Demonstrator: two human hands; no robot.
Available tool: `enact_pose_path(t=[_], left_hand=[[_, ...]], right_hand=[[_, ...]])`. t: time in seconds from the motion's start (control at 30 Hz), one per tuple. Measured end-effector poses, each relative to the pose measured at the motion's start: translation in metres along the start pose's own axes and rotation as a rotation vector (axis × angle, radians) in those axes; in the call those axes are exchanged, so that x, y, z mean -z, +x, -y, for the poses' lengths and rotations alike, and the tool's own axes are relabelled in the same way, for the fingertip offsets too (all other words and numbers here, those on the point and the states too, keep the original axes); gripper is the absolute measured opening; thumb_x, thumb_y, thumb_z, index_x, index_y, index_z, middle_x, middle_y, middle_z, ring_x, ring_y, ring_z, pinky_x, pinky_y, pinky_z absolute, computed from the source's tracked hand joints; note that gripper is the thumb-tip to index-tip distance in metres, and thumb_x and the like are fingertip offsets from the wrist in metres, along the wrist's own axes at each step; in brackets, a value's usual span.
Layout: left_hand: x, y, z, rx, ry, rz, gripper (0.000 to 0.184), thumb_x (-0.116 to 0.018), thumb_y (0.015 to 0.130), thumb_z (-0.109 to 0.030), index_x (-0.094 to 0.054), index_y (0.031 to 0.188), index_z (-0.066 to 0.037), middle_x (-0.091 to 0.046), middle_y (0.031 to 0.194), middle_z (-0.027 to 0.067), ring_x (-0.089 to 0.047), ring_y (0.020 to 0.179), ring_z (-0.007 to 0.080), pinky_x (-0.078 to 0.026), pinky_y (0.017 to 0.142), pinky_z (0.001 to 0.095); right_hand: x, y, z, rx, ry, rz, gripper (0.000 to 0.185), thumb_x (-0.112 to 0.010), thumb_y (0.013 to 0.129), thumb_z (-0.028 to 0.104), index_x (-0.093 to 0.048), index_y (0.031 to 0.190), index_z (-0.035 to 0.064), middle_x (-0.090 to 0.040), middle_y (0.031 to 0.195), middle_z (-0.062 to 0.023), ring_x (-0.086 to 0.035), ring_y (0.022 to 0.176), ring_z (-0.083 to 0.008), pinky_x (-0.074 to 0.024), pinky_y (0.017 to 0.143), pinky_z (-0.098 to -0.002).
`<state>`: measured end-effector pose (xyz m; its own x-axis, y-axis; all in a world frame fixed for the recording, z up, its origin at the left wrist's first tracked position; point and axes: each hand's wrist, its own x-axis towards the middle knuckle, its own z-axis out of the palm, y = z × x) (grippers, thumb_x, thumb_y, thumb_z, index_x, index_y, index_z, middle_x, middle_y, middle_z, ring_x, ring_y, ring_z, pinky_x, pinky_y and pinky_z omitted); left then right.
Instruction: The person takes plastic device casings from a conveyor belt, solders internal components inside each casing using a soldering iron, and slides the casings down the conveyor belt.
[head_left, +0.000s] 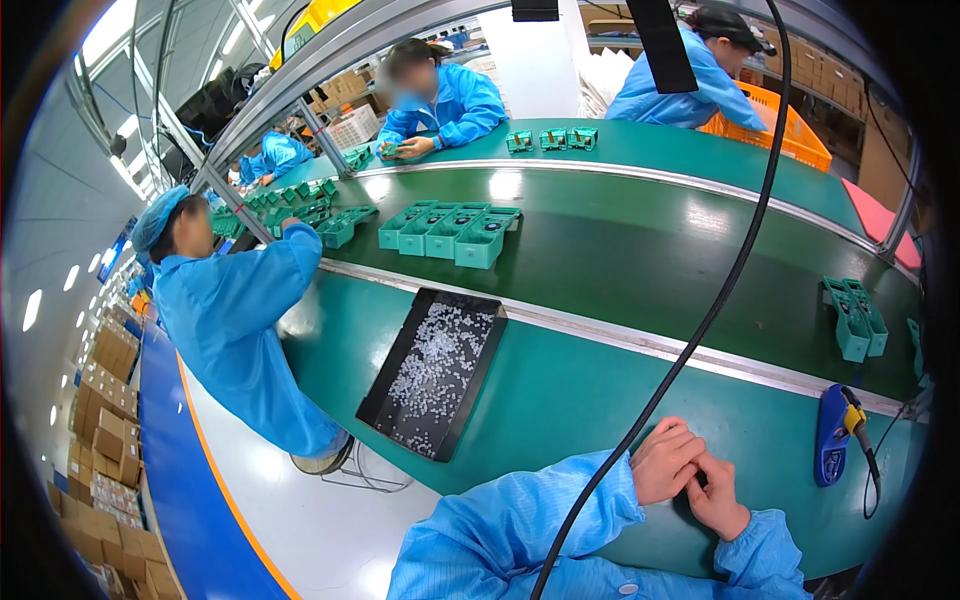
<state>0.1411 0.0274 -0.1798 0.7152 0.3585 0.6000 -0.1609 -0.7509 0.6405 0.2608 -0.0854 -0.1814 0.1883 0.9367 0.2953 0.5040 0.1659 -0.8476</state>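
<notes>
Beyond the left hand [664, 463] and the right hand [718, 497] lies the green belt [640, 250]; below them is the table [560, 400]. To their left lies the black tray [472, 408]. The two hands are together, fingers touching; whether they hold something, I cannot tell. To their right is the blue holder [831, 440]. White pieces [432, 360] are inside the tray.

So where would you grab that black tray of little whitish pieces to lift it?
Probably by its two long walls, midway along, coming in from above on both sides. The black tray is a shallow, open rectangle lying flat, and its small whitish pieces are scattered loose inside, so lifting by one end could tip them out.
</notes>
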Motion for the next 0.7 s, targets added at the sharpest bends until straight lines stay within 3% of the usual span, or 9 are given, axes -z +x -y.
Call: enact_pose_path(t=[0.7], left_hand=[[0.0006, -0.0001, 0.0005, -0.003, -0.004, 0.001, 0.017, -0.060, 0.073, 0.001, -0.058, 0.089, -0.002, -0.054, 0.078, 0.0103, -0.055, 0.078, 0.0282, -0.041, 0.093, 0.0442]], right_hand=[[-0.0014, 0.0011, 0.0011, 0.005, -0.020, -0.014, 0.021, -0.055, 0.074, -0.008, -0.061, 0.094, -0.0005, -0.059, 0.070, -0.0143, -0.058, 0.054, -0.0241, -0.0429, 0.049, -0.0317]])
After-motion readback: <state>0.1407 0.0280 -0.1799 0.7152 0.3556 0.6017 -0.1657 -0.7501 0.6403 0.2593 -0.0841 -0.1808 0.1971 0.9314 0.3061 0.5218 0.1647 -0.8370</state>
